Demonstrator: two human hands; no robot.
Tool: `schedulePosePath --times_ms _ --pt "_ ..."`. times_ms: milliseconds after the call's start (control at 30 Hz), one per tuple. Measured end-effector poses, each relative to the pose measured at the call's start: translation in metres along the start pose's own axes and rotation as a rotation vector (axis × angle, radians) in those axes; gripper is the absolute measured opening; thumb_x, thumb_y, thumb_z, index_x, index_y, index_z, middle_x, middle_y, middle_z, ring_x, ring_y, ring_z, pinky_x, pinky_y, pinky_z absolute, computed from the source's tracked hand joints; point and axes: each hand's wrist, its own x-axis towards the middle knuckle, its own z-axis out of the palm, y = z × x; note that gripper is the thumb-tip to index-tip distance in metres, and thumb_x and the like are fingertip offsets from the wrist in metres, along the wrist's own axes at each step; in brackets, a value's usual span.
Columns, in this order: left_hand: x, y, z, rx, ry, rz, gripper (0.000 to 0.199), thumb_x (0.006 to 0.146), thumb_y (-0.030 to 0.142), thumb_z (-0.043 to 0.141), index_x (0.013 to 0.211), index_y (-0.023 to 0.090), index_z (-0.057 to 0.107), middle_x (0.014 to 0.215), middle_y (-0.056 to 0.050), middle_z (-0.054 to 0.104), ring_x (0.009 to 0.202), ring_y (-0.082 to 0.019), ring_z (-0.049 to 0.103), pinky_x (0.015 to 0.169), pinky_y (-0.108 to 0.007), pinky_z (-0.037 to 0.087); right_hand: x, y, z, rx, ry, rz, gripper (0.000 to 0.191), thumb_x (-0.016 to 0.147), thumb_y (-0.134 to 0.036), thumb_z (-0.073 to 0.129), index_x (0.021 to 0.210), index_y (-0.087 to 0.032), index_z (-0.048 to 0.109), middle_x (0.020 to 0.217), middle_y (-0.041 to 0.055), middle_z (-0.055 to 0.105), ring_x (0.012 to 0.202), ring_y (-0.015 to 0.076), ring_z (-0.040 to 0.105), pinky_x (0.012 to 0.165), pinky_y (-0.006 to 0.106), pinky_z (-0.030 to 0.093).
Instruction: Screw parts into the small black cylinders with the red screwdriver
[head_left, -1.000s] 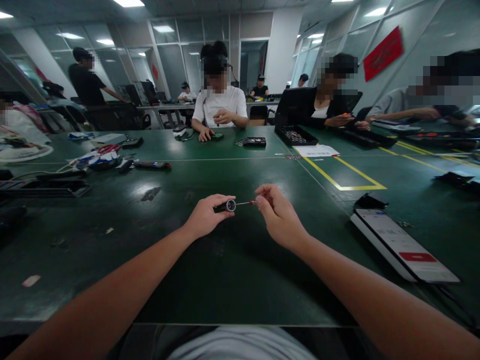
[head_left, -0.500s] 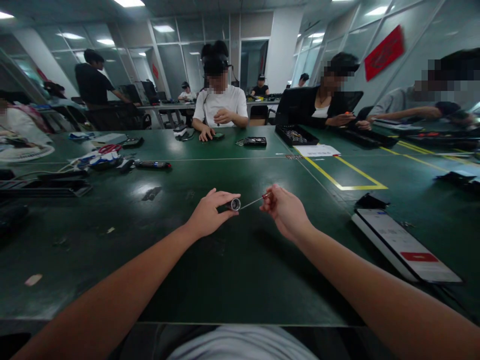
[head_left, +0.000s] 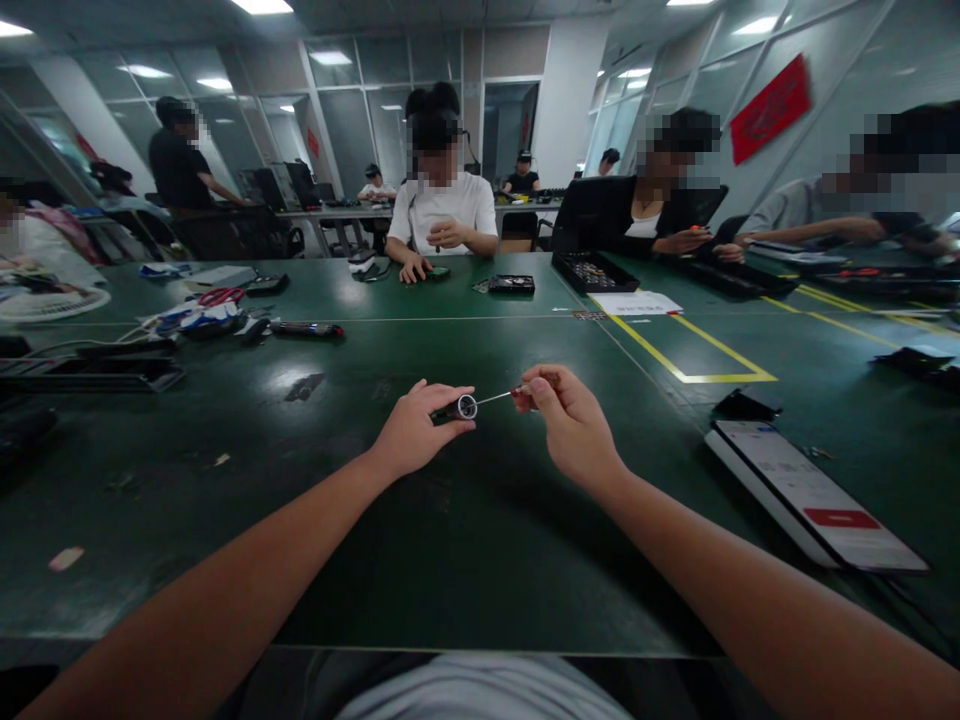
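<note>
Over the green table, my left hand (head_left: 409,432) grips a short black tube (head_left: 448,411) between thumb and fingers. It looks like a small flashlight, and its silver-rimmed round end faces me and to the right. My right hand (head_left: 574,420) is closed around the reddish handle of a thin screwdriver (head_left: 495,398). The metal shaft points left, and its tip reaches the opening of the tube. Whether the tip touches the inside, I cannot tell.
A phone (head_left: 810,490) lies propped on a white box at my right, beside a small black piece (head_left: 746,404). Cables and red-handled scissors (head_left: 221,296) lie at the left, near a dark pen-like tool (head_left: 307,330). Across the table a co-worker (head_left: 442,215) handles a small part.
My right hand has turned and moved slightly left, bringing the screwdriver from beside the tube's rim to its opening. The tube has shifted slightly left and tilted, showing more of its black side.
</note>
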Motion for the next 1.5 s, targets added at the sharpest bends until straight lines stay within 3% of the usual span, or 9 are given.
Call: schedulePosePath --times_ms 233,467,633,767,867,1033,1167,1367,1500 --pt "-0.001 0.002 -0.001 0.031 -0.002 -0.021 0.046 0.081 0.029 0.08 0.125 0.03 0.068 0.123 -0.005 0.072 0.117 -0.027 0.064 0.12 -0.063 0.02 -0.005 -0.009 -0.001 -0.165 0.005 -0.013 0.042 0.102 -0.052 0.041 0.098 -0.021 0.069 0.068 -0.0002 0.059 0.062 0.0158 0.057 0.06 0.031 0.045" --pt "-0.001 0.0 -0.002 0.046 0.035 -0.014 0.044 0.082 0.027 0.078 0.125 0.029 0.068 0.123 -0.006 0.072 0.116 -0.027 0.064 0.12 -0.062 0.023 -0.003 -0.007 -0.001 -0.227 0.0 -0.033 0.025 0.1 -0.037 0.044 0.111 -0.022 0.061 0.087 0.003 0.066 0.077 0.0185 0.062 0.071 0.033 0.047" --pt "-0.001 -0.001 -0.001 0.065 0.028 -0.007 0.043 0.084 0.03 0.077 0.125 0.03 0.068 0.124 -0.006 0.071 0.117 -0.027 0.064 0.12 -0.063 0.022 -0.003 -0.005 -0.001 -0.252 -0.001 -0.002 0.039 0.103 -0.05 0.038 0.101 -0.023 0.066 0.074 0.0012 0.061 0.068 0.018 0.058 0.064 0.032 0.045" --pt "-0.001 0.002 -0.002 0.062 -0.007 -0.017 0.043 0.084 0.029 0.077 0.125 0.029 0.068 0.124 -0.006 0.071 0.117 -0.027 0.064 0.12 -0.063 0.022 -0.003 -0.005 -0.001 -0.281 -0.01 -0.02 0.029 0.101 -0.041 0.045 0.115 -0.023 0.062 0.082 0.0023 0.065 0.072 0.0186 0.06 0.066 0.033 0.046" --pt "-0.001 0.002 -0.003 0.057 -0.008 -0.035 0.043 0.084 0.028 0.077 0.126 0.028 0.068 0.123 -0.006 0.071 0.117 -0.027 0.063 0.119 -0.062 0.024 -0.003 -0.005 -0.001 -0.214 -0.045 -0.009 0.021 0.099 -0.037 0.048 0.109 -0.022 0.059 0.089 0.0035 0.066 0.077 0.0185 0.06 0.069 0.033 0.046" --pt "-0.001 0.001 -0.002 0.057 -0.004 -0.024 0.045 0.083 0.028 0.078 0.127 0.029 0.068 0.123 -0.006 0.071 0.116 -0.027 0.064 0.12 -0.062 0.023 -0.002 -0.006 -0.001 -0.2 -0.076 0.035 0.032 0.101 -0.049 0.044 0.097 -0.022 0.062 0.072 -0.0008 0.058 0.066 0.0166 0.055 0.063 0.032 0.043" --pt "-0.001 0.001 -0.001 0.055 -0.023 -0.025 0.043 0.084 0.028 0.077 0.126 0.029 0.068 0.123 -0.006 0.071 0.116 -0.027 0.063 0.119 -0.063 0.023 -0.003 -0.005 -0.001 -0.242 -0.047 0.011 0.027 0.101 -0.042 0.045 0.105 -0.022 0.063 0.082 0.0015 0.064 0.071 0.017 0.058 0.067 0.033 0.045" --pt "-0.003 0.002 -0.001 0.111 -0.008 0.037 0.045 0.084 0.028 0.078 0.128 0.028 0.066 0.123 -0.006 0.071 0.116 -0.026 0.064 0.119 -0.066 0.023 0.003 -0.001 0.003 0.064 0.057 0.062 0.022 0.092 -0.041 0.06 0.101 -0.021 0.062 0.087 0.0031 0.068 0.077 0.0174 0.062 0.075 0.034 0.051" --pt "-0.003 0.003 -0.002 0.21 -0.017 0.212 0.041 0.087 0.024 0.074 0.127 0.027 0.067 0.118 -0.005 0.072 0.112 -0.022 0.065 0.122 -0.064 0.02 0.011 0.005 0.002 0.315 0.131 0.317 0.027 0.091 -0.046 0.061 0.086 -0.02 0.064 0.073 0.0009 0.062 0.064 0.0155 0.057 0.064 0.032 0.051"
